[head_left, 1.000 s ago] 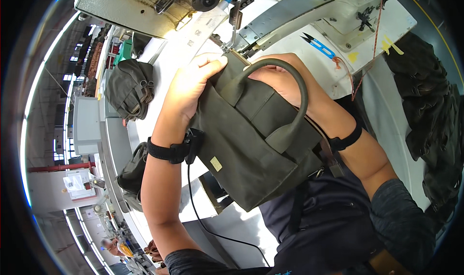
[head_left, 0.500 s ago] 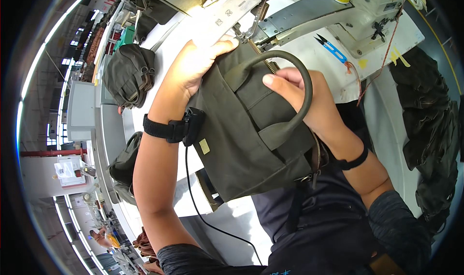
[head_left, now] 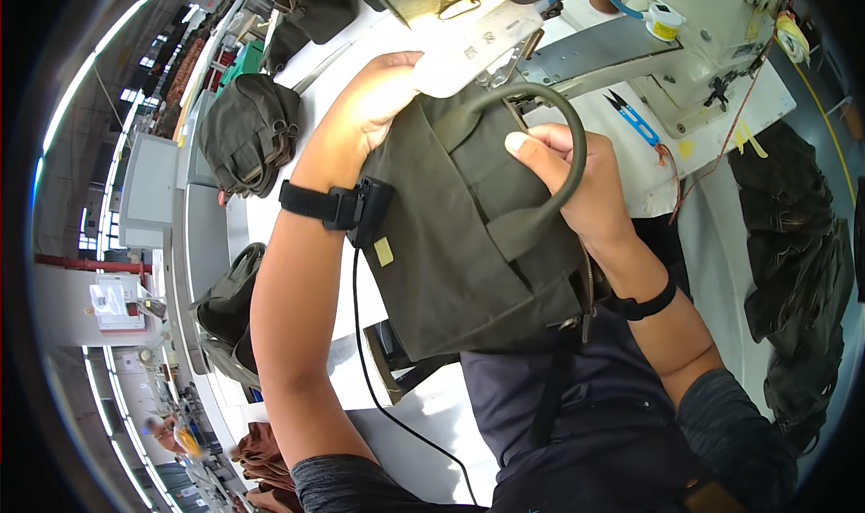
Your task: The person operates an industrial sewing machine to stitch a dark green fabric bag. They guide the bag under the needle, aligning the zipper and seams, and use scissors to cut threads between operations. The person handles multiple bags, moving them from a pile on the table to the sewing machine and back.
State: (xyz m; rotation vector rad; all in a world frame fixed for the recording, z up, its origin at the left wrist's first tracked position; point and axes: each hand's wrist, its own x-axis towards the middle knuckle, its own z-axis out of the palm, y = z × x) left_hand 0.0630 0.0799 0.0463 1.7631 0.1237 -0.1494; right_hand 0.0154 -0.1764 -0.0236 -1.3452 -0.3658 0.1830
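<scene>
An olive-green fabric bag (head_left: 432,243) with a rounded carry handle (head_left: 581,144) lies across the front of the sewing machine (head_left: 491,40), its far edge near the needle area. My right hand (head_left: 590,184) is closed on the bag's right edge beside the zipper, thumb on top, with the handle looping over the hand. At the bag's far left edge is my left hand (head_left: 378,94), its fingertips hidden behind the machine's head. A small yellow tag (head_left: 384,252) shows on the bag's side.
Blue thread snips (head_left: 633,117) lie right of the machine arm. Another olive bag (head_left: 248,135) sits on the table at left, a further one (head_left: 230,301) nearer. Dark green fabric pieces (head_left: 793,243) are heaped at right. A black cable (head_left: 360,333) hangs from my left wrist strap.
The bag's far end and my left hand have slid farther under the machine head, which now covers my left fingertips. My right hand keeps its grip on the zipper edge.
</scene>
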